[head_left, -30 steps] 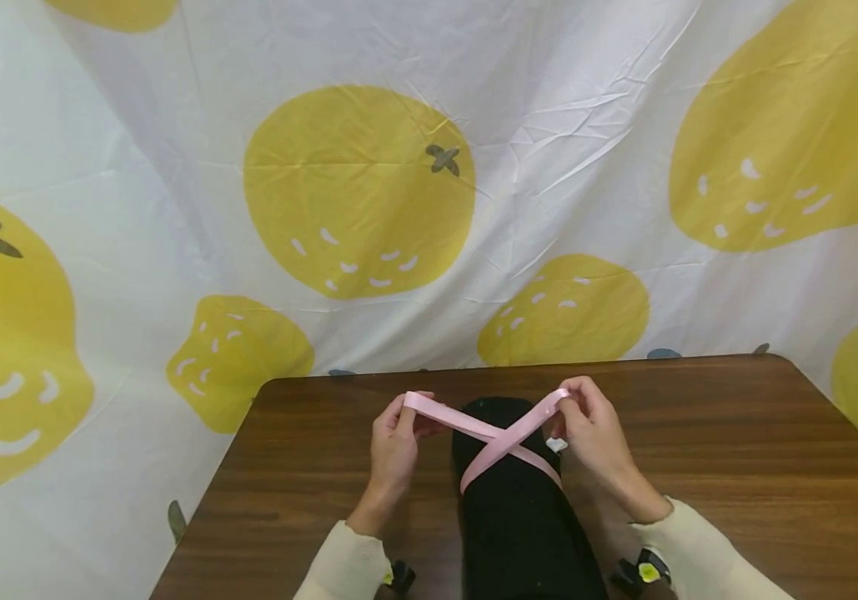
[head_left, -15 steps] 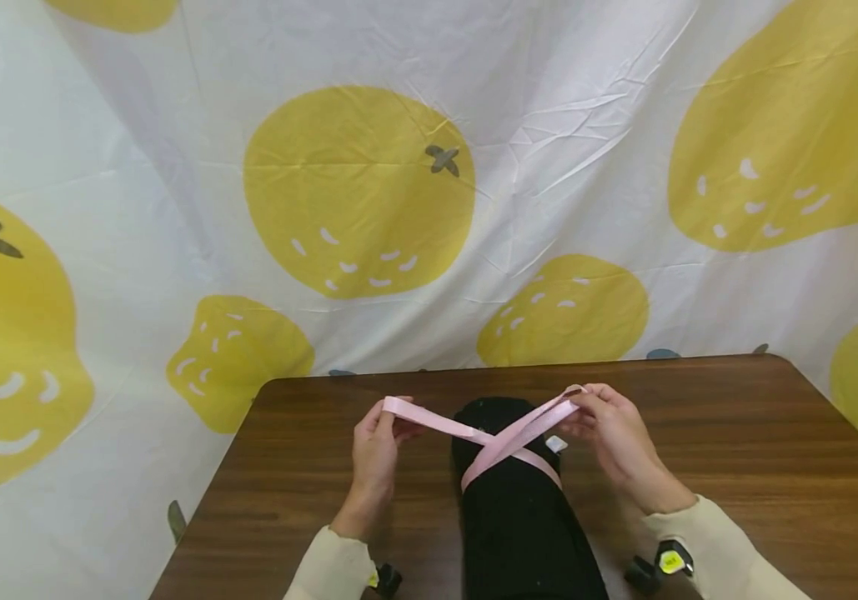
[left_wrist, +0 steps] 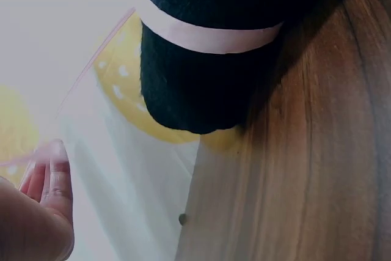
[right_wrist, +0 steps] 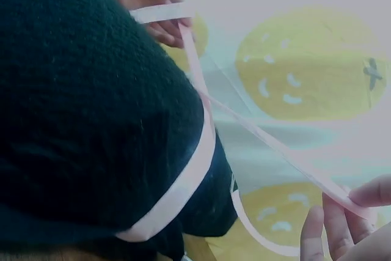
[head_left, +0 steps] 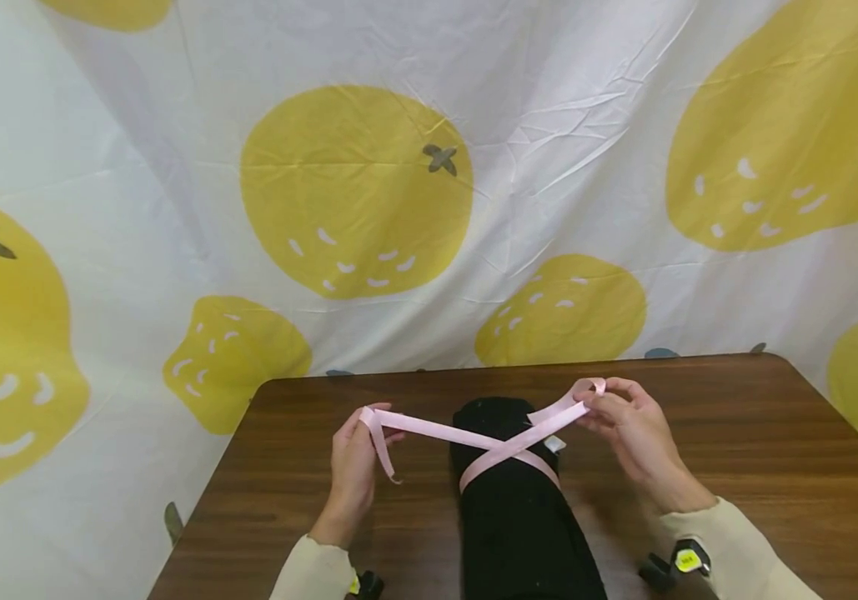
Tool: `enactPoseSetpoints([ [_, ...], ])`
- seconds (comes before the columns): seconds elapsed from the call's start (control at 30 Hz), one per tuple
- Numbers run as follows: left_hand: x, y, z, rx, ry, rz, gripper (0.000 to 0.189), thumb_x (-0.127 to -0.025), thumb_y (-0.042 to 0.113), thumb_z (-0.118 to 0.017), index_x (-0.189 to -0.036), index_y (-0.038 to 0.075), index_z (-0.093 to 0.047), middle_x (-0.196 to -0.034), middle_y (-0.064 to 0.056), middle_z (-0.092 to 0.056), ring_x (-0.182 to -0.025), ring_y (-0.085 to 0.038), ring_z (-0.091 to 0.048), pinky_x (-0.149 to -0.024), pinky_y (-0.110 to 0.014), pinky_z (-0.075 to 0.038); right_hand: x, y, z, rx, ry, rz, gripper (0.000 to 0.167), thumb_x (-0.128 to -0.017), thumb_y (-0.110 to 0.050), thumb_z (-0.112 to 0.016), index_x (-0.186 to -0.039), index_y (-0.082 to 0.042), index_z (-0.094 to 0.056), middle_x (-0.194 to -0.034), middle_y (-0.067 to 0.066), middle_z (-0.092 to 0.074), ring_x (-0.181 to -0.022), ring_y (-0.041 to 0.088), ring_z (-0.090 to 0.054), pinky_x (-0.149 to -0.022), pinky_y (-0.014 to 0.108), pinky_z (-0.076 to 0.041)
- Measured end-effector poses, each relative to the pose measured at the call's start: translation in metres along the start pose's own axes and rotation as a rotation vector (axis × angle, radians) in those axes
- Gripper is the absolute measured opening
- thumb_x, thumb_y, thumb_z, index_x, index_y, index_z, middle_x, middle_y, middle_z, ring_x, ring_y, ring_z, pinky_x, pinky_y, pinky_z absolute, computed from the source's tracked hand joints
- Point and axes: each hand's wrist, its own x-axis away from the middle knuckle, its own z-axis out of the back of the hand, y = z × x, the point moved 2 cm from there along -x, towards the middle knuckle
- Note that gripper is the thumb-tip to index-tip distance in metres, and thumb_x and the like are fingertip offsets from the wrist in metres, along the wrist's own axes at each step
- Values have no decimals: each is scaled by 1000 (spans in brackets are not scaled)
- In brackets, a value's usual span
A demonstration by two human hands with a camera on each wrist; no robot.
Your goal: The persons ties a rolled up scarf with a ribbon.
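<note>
A pink ribbon (head_left: 436, 428) runs round a long black cloth-covered form (head_left: 522, 533), and its two ends cross over the top. My left hand (head_left: 354, 458) pinches one end out to the left, with a short tail hanging below the fingers. On the other side my right hand (head_left: 634, 429) pinches the second end between thumb and fingers; its tail loops back toward the form. In the left wrist view the ribbon (left_wrist: 208, 40) lies flat round the black form (left_wrist: 201, 90). Both pinching hands show in the right wrist view, the right hand (right_wrist: 351, 227) at lower right.
The black form lies on a brown wooden table (head_left: 759, 442). A small white tag (head_left: 554, 444) sticks out at its right side. Behind the table hangs a white curtain (head_left: 549, 167) printed with yellow fruit. A small camera (head_left: 687, 557) is on the right wrist.
Both hands have moved apart, the left to the left and the right to the right, drawing the crossed ribbon ends outward. A loose tail now shows at each hand.
</note>
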Motion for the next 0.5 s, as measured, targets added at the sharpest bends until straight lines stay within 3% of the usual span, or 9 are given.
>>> enactPoseSetpoints([
  [0.2,-1,-5,13,75,29,56,31,-104,8,-39,-104,-4,-67,-83,-6,-68,-72,-16,-69,-70,-29,-58,-2,-2,13,-14,31,11,34,-95,1,-60,-116,-10,-34,-88,-4,-72,-78,9,-70,-74,24,-58],
  [0.5,1,-8,30,108,29,81,32,-106,11,-38,-108,-7,-63,-85,-6,-67,-74,-16,-70,-76,-35,-59,-2,-5,38,-32,78,31,37,-93,3,-63,-115,-10,-35,-83,-3,-71,-72,10,-68,-69,24,-58],
])
